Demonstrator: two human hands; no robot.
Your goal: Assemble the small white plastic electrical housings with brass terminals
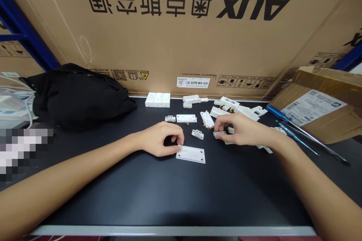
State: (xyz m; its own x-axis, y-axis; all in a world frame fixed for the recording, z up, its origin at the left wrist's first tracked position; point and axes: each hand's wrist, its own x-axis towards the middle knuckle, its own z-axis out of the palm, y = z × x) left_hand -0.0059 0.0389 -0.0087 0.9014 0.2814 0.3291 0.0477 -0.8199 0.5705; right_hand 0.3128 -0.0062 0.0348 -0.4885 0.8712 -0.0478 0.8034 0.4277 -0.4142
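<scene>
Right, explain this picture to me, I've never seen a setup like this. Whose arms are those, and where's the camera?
There's no machine here: these are a person's own bare arms, seen from one camera worn on their head, looking forward and down. The left hand touches the edge of a white plastic plate. The right hand pinches a small white plastic part. More white parts lie on the black table, with blue-handled screwdrivers to the right and a black bag to the left.

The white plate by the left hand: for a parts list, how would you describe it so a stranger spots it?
On the black workbench below the AUX carton, white plastic parts lie scattered. This one is the flat rectangular plate closest to the person, right by the left hand, with a small hole near each corner.
</scene>
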